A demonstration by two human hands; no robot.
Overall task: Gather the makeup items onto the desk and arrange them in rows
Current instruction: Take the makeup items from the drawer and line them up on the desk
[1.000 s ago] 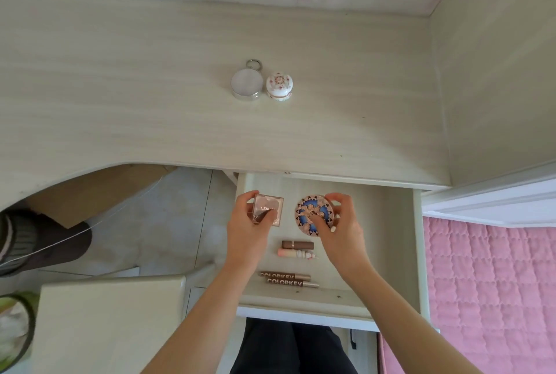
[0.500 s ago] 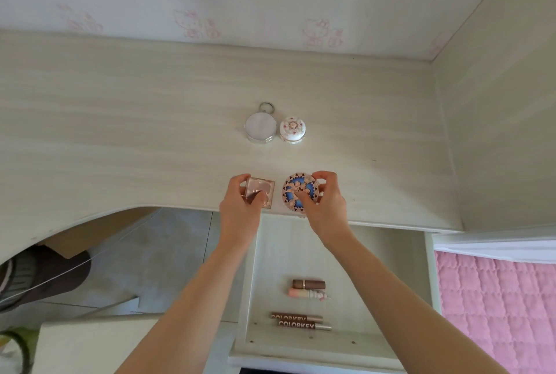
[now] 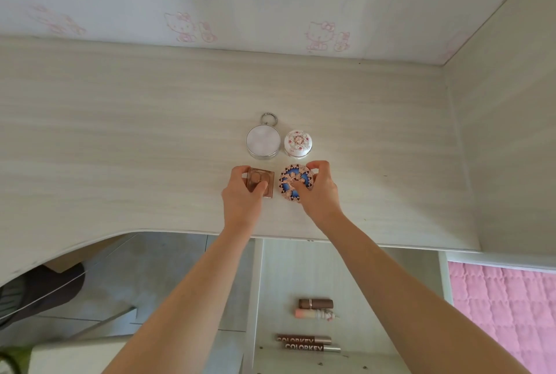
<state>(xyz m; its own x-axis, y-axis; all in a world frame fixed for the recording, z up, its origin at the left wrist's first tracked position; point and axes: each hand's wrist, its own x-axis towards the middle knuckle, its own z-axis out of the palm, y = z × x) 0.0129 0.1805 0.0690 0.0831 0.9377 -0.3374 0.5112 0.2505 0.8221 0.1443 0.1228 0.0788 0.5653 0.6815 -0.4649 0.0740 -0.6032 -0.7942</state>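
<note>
While both hands are setting items down mid-frame on the pale wood-grain desk (image 3: pixel 120 139), the left hand (image 3: pixel 242 196) is pinching a small square rose-gold clear-lidded compact (image 3: pixel 262 182), thumb on its near edge and fingers curled over the far left corner. The right hand (image 3: pixel 319 190) is closing around a round ornate blue-and-rose-gold compact (image 3: pixel 293 182), fingertips on the far rim, thumb on the lid. Both compacts are sitting on or just at the desk surface; contact is hard to confirm.

Just above them in the frame, a round silver mirror compact with a ring loop (image 3: pixel 263 142) and a small white domed floral pot (image 3: pixel 298 143) are sitting side by side, almost touching, forming a first row. The held pair is lining up below as a second row.

Handling guess: both compacts are looking light, rigid and hard-shelled, with glossy lids likely slippery, hinges and pressed powder likely fragile if dropped. Best hold is by opposite edges, not the lid face.

Both forearms are reaching straight up the frame from the bottom, wrists level, palms down.

Lower centre, the open pale drawer (image 3: pixel 355 271) is holding a brown lipstick tube (image 3: pixel 316 303), a pink lipstick tube (image 3: pixel 314 314) and two brown COLORKEY lip-gloss tubes (image 3: pixel 307 343), not yet gathered.
</note>
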